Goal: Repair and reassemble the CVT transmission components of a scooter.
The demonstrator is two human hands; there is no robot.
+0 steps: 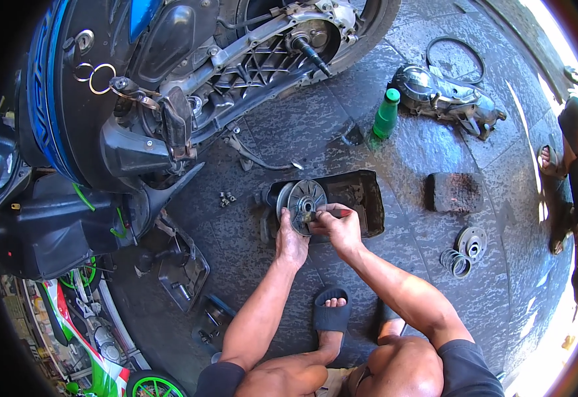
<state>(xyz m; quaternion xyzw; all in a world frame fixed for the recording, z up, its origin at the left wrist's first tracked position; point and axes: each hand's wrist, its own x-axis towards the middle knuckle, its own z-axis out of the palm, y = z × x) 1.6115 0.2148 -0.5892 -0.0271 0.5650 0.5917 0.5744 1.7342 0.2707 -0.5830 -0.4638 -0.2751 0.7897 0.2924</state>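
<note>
My left hand (292, 239) grips the lower left edge of a round metal scooter pulley (302, 193), its finned face turned up with a hole at the centre. My right hand (339, 228) is closed round a slim tool with a red end (346, 212), probably a small brush; its working end lies against the pulley near the hub, mostly hidden by my fingers. Beneath both hands sits a dark oblong pan (379, 198), partly covered by the pulley.
A scooter's open drive side (262, 66) fills the upper left. Beyond the pan are a green bottle (386, 114), a metal engine cover (444, 96) and a belt (481, 63). At right are a dark block (456, 192), a spring (456, 263) and a round plate (472, 243).
</note>
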